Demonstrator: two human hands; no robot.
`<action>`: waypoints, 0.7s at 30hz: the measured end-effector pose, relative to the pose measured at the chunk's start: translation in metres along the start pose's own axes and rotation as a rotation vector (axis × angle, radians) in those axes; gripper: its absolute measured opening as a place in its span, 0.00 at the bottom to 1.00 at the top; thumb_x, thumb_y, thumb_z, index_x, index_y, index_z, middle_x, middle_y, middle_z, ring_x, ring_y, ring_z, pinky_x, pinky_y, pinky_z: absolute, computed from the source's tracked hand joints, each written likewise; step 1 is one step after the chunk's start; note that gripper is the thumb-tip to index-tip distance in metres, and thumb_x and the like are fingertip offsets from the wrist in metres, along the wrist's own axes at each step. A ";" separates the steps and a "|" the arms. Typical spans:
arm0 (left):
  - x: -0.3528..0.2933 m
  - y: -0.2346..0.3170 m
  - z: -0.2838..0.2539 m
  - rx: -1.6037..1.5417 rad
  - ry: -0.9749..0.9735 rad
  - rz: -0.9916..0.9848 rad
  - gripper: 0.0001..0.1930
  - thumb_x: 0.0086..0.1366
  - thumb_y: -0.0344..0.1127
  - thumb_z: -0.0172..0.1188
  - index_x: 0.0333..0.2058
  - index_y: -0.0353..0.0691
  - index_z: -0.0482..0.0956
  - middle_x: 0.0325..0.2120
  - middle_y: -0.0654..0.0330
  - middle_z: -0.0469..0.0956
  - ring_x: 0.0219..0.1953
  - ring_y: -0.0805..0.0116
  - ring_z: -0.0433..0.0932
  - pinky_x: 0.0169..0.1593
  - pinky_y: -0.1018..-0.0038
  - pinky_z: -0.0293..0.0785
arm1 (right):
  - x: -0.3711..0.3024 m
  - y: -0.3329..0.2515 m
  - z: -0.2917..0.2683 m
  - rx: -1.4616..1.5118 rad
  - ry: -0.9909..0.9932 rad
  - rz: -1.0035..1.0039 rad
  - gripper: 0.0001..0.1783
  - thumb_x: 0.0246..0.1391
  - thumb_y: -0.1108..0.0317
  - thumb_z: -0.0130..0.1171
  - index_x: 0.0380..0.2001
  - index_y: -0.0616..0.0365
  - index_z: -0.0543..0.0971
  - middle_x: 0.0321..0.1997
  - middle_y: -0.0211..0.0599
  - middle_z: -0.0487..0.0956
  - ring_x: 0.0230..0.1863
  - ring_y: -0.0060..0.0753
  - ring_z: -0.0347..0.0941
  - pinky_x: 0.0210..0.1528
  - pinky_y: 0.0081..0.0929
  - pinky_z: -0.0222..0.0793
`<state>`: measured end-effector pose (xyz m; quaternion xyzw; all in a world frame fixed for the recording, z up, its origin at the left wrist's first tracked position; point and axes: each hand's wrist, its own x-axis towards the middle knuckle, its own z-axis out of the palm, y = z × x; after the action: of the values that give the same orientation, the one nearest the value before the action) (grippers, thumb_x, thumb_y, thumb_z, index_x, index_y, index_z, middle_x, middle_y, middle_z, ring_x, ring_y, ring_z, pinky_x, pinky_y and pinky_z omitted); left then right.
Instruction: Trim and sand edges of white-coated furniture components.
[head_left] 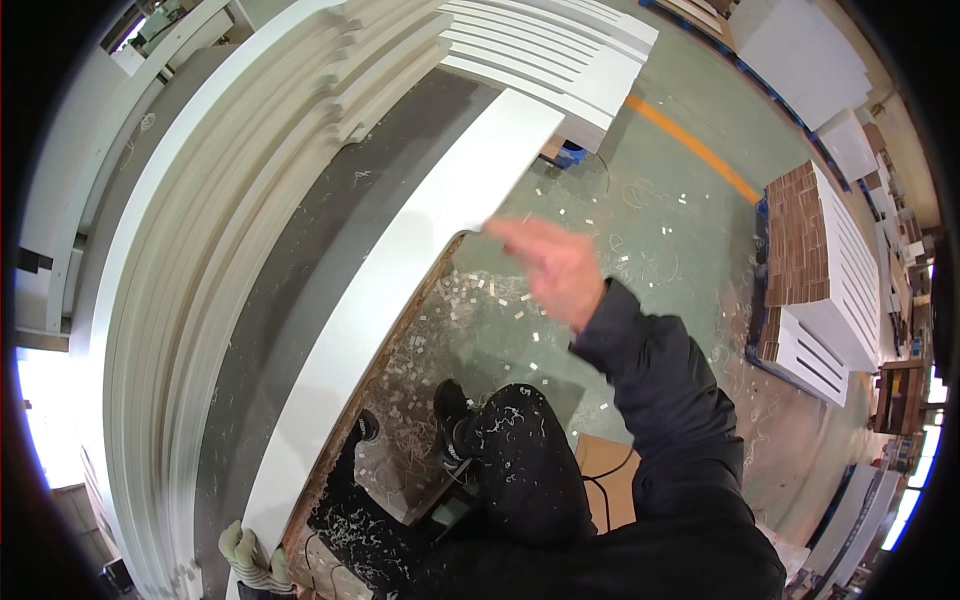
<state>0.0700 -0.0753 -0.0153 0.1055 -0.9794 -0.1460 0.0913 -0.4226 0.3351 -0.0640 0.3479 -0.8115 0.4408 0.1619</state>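
A long white panel lies along the near edge of the dark grey work surface, with a stepped notch in its right edge. At its near end, in the lower left, my left hand in a pale knitted glove is closed over the panel. My bare right hand reaches in from the right, its fingertips at the notch's corner. That hand is smeared by motion, and whether its fingers hold anything cannot be made out.
A tall row of stacked white panels stands left of the work surface. Slotted white panels are piled beyond it. More stacked panels stand on the right. Shavings and small offcuts litter the green floor; a cardboard sheet lies below.
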 end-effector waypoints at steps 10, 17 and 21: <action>0.007 0.005 -0.005 0.041 -0.015 -0.001 0.30 0.63 0.48 0.63 0.59 0.40 0.67 0.58 0.43 0.64 0.58 0.44 0.66 0.62 0.52 0.61 | -0.025 -0.020 0.022 0.174 0.042 0.079 0.28 0.55 0.82 0.49 0.58 0.53 0.78 0.37 0.42 0.83 0.34 0.34 0.80 0.39 0.31 0.76; 0.009 0.008 -0.003 -0.028 0.034 0.036 0.30 0.60 0.41 0.66 0.57 0.38 0.67 0.55 0.40 0.66 0.57 0.43 0.67 0.61 0.51 0.62 | -0.027 -0.025 0.020 -0.115 -0.058 -0.209 0.24 0.57 0.79 0.51 0.57 0.55 0.79 0.43 0.47 0.84 0.43 0.43 0.82 0.49 0.32 0.78; 0.025 0.025 -0.007 0.125 0.041 0.104 0.26 0.61 0.49 0.67 0.50 0.39 0.70 0.47 0.45 0.70 0.47 0.50 0.70 0.51 0.56 0.68 | -0.037 -0.082 0.044 0.291 0.132 0.195 0.15 0.61 0.76 0.55 0.52 0.62 0.78 0.42 0.53 0.84 0.36 0.44 0.85 0.38 0.33 0.80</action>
<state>0.0433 -0.0592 0.0028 0.0630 -0.9886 -0.0776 0.1122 -0.3368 0.2838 -0.0608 0.2574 -0.7566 0.5891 0.1193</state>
